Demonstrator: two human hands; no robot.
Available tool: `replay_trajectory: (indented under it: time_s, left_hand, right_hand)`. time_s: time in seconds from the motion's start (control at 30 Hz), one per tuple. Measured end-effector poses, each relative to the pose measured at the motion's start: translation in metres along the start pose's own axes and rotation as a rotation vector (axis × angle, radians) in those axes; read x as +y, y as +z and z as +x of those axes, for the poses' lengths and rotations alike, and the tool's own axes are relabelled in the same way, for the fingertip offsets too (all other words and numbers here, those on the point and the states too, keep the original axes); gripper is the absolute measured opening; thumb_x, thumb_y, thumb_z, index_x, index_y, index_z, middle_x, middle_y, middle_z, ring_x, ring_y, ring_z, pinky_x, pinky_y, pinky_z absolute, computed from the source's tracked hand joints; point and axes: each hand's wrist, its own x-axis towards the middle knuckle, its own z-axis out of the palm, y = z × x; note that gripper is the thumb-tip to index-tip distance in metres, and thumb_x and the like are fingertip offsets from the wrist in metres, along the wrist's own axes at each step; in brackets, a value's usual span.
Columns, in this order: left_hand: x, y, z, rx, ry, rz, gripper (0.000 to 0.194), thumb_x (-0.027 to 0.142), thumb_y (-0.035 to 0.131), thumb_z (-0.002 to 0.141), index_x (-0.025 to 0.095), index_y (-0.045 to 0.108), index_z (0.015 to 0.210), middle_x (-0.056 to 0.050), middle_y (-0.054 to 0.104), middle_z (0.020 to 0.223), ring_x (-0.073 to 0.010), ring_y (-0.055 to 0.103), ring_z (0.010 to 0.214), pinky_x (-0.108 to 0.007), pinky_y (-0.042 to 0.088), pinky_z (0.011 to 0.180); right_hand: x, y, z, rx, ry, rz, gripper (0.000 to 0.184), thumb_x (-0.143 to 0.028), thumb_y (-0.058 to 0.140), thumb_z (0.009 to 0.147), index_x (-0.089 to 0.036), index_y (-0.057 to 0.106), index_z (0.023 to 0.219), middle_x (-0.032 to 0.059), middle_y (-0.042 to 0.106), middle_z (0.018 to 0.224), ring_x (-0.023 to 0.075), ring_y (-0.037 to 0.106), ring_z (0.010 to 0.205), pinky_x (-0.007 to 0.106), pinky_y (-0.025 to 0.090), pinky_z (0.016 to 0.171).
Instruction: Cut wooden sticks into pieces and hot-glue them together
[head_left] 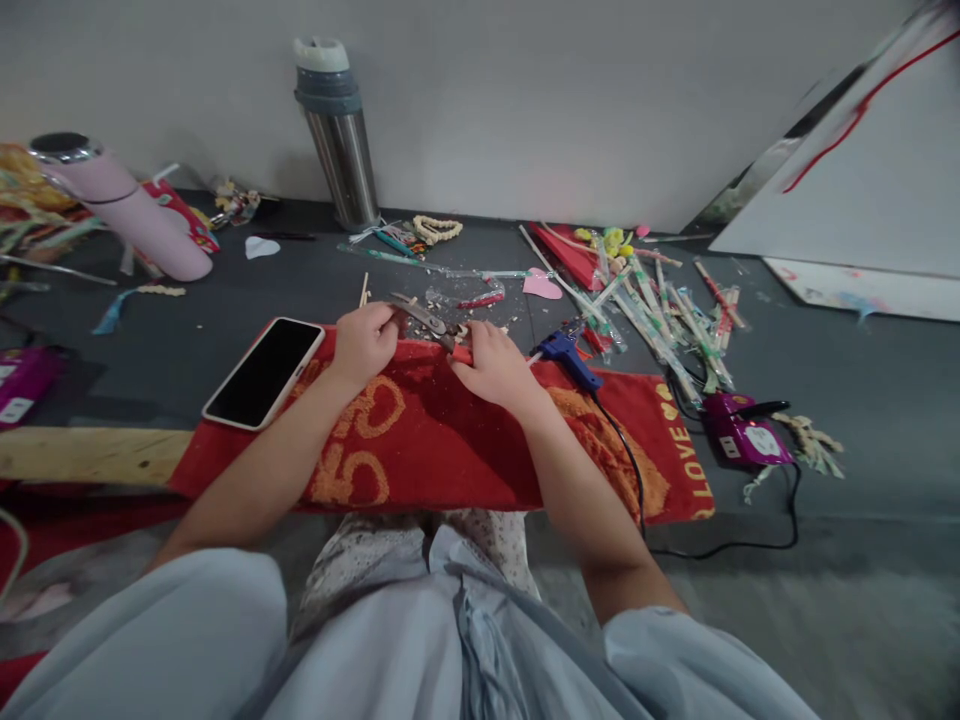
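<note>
A pair of scissors with red handles lies in the grip of my right hand, its metal blades pointing left. The blades reach to the fingertips of my left hand, which is closed; anything in its fingers is hidden. Under both hands a red towel with orange lettering hangs over the table's front edge. Small pale crumbs and bits lie just beyond the scissors. Right of my right hand, a blue glue gun rests on the towel's upper edge.
A phone lies left of my left hand. Behind stand a steel thermos and a leaning pink bottle. Wrapped sticks are heaped at right. A purple box sits there, with a black cord hanging past the edge.
</note>
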Motion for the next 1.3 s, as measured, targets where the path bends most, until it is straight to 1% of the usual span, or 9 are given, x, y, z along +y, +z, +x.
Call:
replay_trajectory:
  time_s: [0.17,0.6,0.73,0.83,0.9,1.0,1.13,1.2,1.3]
  left_hand:
    - [0.003,-0.001,0.001,-0.016,-0.022,-0.035,0.019,0.014,0.043,0.079,0.019,0.059,0.07,-0.005,0.067,0.074,-0.0174,0.062,0.072,-0.031,0.048,0.07]
    - [0.002,-0.004,0.004,-0.083,-0.05,-0.115,0.019,0.014,0.044,0.079,0.02,0.06,0.072,-0.004,0.069,0.073,-0.0169,0.063,0.069,-0.03,0.05,0.072]
    - [0.003,0.0,0.003,-0.054,-0.126,-0.194,0.019,0.025,0.047,0.085,0.02,0.061,0.073,-0.004,0.068,0.069,-0.0156,0.062,0.062,-0.029,0.049,0.065]
    - [0.006,0.007,0.001,-0.01,-0.247,-0.424,0.026,0.04,0.05,0.088,0.019,0.064,0.082,-0.003,0.067,0.067,-0.0136,0.059,0.054,-0.027,0.048,0.055]
    - [0.008,0.013,0.0,-0.008,-0.316,-0.624,0.04,0.057,0.052,0.086,0.019,0.064,0.087,-0.004,0.067,0.069,-0.0138,0.06,0.053,-0.028,0.049,0.053]
    - [0.013,0.02,-0.003,-0.131,-0.367,-0.871,0.059,0.075,0.058,0.073,0.019,0.063,0.094,-0.007,0.071,0.078,-0.0175,0.067,0.062,-0.033,0.055,0.062]
    - [0.025,0.026,-0.01,-0.304,-0.324,-0.938,0.064,0.068,0.074,0.061,0.019,0.063,0.099,-0.011,0.074,0.097,-0.0234,0.072,0.089,-0.039,0.057,0.083]
    - [0.032,0.028,-0.014,-0.317,-0.319,-0.94,0.067,0.062,0.08,0.056,0.017,0.065,0.102,-0.013,0.073,0.104,-0.0249,0.07,0.097,-0.041,0.054,0.092]
    - [0.038,0.03,-0.018,-0.276,-0.352,-0.885,0.064,0.056,0.085,0.052,0.015,0.067,0.097,-0.014,0.074,0.104,-0.027,0.07,0.097,-0.043,0.053,0.093]
  right_hand:
    - [0.001,-0.001,0.001,0.004,-0.004,0.009,0.042,-0.031,0.047,0.082,-0.007,0.052,0.115,0.0221,0.063,0.114,0.0342,0.059,0.105,0.047,0.045,0.096]
    - [-0.004,-0.008,0.0,-0.059,0.046,-0.001,0.027,-0.032,0.045,0.085,-0.013,0.054,0.102,0.0172,0.067,0.108,0.0308,0.062,0.099,0.04,0.046,0.086]
    - [-0.006,-0.008,0.001,-0.078,0.098,0.047,0.027,-0.036,0.045,0.087,-0.014,0.054,0.099,0.0159,0.069,0.104,0.0296,0.065,0.093,0.037,0.047,0.08]
    - [-0.007,-0.008,0.001,-0.043,0.122,0.093,0.03,-0.042,0.045,0.088,-0.015,0.054,0.097,0.015,0.07,0.105,0.0296,0.065,0.094,0.036,0.047,0.079]
    - [-0.008,-0.008,0.002,-0.018,0.141,0.123,0.03,-0.043,0.045,0.088,-0.016,0.055,0.095,0.0145,0.07,0.104,0.0294,0.065,0.094,0.036,0.046,0.079]
    - [-0.009,-0.01,0.002,-0.009,0.164,0.168,0.026,-0.04,0.045,0.086,-0.017,0.055,0.093,0.014,0.07,0.101,0.028,0.066,0.091,0.036,0.047,0.078]
    - [-0.012,-0.011,0.0,-0.048,0.155,0.222,0.025,-0.037,0.047,0.083,-0.018,0.059,0.092,0.0118,0.072,0.094,0.0278,0.067,0.085,0.035,0.048,0.075]
    - [-0.014,-0.01,-0.001,-0.068,0.115,0.244,0.03,-0.034,0.048,0.081,-0.016,0.062,0.101,0.0124,0.073,0.099,0.0286,0.068,0.089,0.036,0.05,0.078]
    - [-0.016,-0.007,-0.002,-0.079,0.066,0.27,0.045,-0.028,0.048,0.08,-0.012,0.06,0.12,0.0145,0.072,0.112,0.0294,0.068,0.102,0.037,0.051,0.088]
